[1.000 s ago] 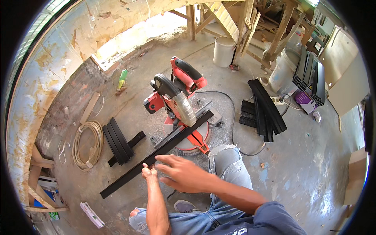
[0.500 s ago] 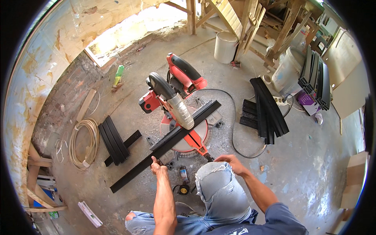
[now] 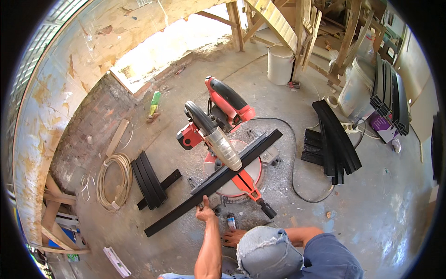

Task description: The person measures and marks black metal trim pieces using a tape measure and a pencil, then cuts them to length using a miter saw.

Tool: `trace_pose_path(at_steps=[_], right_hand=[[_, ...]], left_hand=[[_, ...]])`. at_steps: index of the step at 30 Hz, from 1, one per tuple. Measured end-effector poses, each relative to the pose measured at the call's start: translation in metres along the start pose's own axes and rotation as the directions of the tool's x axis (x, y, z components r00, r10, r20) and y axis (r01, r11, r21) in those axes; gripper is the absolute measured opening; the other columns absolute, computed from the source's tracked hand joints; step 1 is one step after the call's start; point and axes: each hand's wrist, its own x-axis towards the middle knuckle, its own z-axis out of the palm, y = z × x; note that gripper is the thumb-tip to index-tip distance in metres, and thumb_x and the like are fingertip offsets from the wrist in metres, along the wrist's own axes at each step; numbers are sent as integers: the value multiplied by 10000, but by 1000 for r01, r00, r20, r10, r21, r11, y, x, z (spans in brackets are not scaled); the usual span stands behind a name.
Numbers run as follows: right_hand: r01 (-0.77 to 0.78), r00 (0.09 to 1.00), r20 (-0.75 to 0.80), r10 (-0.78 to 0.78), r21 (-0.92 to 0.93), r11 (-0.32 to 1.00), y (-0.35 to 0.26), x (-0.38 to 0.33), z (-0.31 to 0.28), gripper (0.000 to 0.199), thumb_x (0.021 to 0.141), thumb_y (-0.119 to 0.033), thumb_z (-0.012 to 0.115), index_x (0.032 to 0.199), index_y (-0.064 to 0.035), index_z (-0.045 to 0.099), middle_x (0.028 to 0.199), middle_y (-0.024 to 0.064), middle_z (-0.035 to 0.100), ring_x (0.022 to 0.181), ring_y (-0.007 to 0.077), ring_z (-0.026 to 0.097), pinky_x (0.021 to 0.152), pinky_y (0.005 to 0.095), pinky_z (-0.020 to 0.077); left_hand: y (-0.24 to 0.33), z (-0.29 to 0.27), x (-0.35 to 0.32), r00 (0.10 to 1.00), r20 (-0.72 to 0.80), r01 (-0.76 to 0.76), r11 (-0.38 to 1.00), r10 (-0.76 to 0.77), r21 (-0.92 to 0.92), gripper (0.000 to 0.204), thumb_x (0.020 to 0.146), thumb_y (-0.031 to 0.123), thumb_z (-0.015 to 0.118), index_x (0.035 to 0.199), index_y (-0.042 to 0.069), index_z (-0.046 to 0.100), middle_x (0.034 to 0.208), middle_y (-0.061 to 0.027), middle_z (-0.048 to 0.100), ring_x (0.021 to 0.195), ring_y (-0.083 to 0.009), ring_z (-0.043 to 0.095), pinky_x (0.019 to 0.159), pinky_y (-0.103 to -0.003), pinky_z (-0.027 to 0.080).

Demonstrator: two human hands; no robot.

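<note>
A long black profile strip (image 3: 174,216) lies slantwise across the red miter saw (image 3: 230,111), against its fence and under the lowered blade guard. My left hand (image 3: 205,212) is closed on the strip's near side, left of the saw base, thumb on top. The saw's black handle knob (image 3: 266,210) points toward me. My right hand (image 3: 234,237) reaches down to the floor beside my knee, its fingers curled and partly hidden; what lies in them I cannot make out. A small blue-and-white tube-like item (image 3: 231,220) lies just beyond those fingers.
Short black strips (image 3: 149,179) lie left of the saw, with a coiled hose (image 3: 114,181) beside them. More black strips (image 3: 331,142) lie at the right, near a power strip (image 3: 348,127). The saw's cord (image 3: 293,162) loops across the floor. Buckets (image 3: 280,65) stand behind.
My right hand has left the area by the saw's handle knob and gone down left to the floor, where the tape measure lay; the tape is now hidden. My left hand stays at the strip.
</note>
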Motion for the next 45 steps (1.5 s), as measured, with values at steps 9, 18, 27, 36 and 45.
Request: trace_pose_path(at_steps=[9, 18, 27, 36, 45], right_hand=[[-498, 866, 236, 440, 471, 728, -4, 17, -36, 655, 795, -366, 787, 1277, -16, 515, 1198, 221, 544, 1101, 393, 573, 939, 474, 476], [-133, 578, 136, 804, 989, -71, 11, 25, -119, 692, 872, -224, 793, 1416, -34, 412, 1249, 123, 520, 1144, 206, 593, 926, 367, 531], [-170, 604, 106, 790, 985, -2, 38, 19, -129, 717, 851, 34, 700, 1457, -51, 327, 1404, 128, 419, 1111, 203, 630, 883, 332, 566], [-106, 729, 56, 682, 994, 32, 59, -12, -172, 654, 849, 27, 699, 1392, -62, 345, 1372, 121, 385, 1099, 214, 625, 908, 339, 560], [-144, 145, -106, 984, 981, 127, 145, -62, -181, 139, 990, -168, 640, 986, -29, 648, 830, 71, 687, 697, 148, 683, 623, 282, 556]], left_hand=[[13, -88, 33, 999, -34, 9, 894, 7, 447, 881, 914, 744, 491, 1024, -108, 686, 979, -203, 635, 946, -310, 586, 918, -479, 459], [63, -86, -52, 621, 606, -482, 852, 497, -206, 478, 948, 328, 579, 1232, -55, 611, 1084, -199, 669, 1076, -290, 607, 993, -407, 437], [110, -51, -90, 319, 909, -673, 739, 268, 19, 468, 925, 64, 554, 1375, -42, 480, 1178, -247, 656, 1107, -358, 645, 971, -423, 481], [113, -41, -91, 277, 919, -735, 678, 280, 15, 674, 918, 33, 619, 1494, 6, 271, 1286, -261, 580, 1154, -398, 599, 1006, -447, 450], [88, -79, -36, 510, 805, -803, 503, 303, 319, 192, 932, 205, 647, 1028, 42, 616, 895, -211, 679, 849, -424, 654, 725, -487, 493]])
